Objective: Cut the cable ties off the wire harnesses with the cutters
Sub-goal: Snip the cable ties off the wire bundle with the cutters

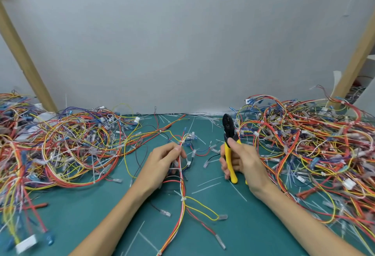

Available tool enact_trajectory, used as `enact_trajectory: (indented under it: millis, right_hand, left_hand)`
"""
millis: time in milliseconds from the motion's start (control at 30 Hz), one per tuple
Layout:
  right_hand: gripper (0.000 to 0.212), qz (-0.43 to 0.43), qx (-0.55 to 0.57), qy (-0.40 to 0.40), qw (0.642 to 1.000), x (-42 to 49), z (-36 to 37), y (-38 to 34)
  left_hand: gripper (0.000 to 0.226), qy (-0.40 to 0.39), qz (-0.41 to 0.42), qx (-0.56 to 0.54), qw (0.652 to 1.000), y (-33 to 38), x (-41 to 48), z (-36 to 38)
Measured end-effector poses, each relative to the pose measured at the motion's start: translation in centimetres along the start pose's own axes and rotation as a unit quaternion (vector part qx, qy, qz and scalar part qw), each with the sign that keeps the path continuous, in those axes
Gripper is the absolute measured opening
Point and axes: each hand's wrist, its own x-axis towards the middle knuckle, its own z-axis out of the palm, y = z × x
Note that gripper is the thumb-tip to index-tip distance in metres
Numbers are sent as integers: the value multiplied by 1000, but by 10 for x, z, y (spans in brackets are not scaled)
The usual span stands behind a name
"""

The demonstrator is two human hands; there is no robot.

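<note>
Cutters (227,156), yellow-handled, black-headed, in right hand (245,164)

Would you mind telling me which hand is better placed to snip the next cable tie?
Right. The right hand holds the yellow-handled cutters, head pointing up, while the left hand is occupied pinching the harness near a white cable tie.
</note>
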Motion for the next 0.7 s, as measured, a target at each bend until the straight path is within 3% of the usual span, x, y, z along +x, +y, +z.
enact_trajectory:
  millis: [100,167,267,333,467,700]
  right_hand:
    - [47,-49,-65,37,996,-2,3,3]
    - [49,-102,-166,90,977,-3,4,5]
    - [33,-168,-389,158,892,-4,3,10]
    - [20,-168,-485,158,844,-5,6,12]
    - [24,-158,-570,124,797,-6,9,15]
    - [38,-155,-619,105,763,-9,14,12]
  left_hand:
    - [30,0,2,3,1000,-2,0,1]
    - [31,2,11,31,999,-4,0,1]
    - [34,2,32,55,998,-3,-1,2]
    - [33,2,40,60,997,-3,-1,2]
    - [29,11,39,61,997,-5,0,1]
    - [33,6,60,98,993,-8,0,3]
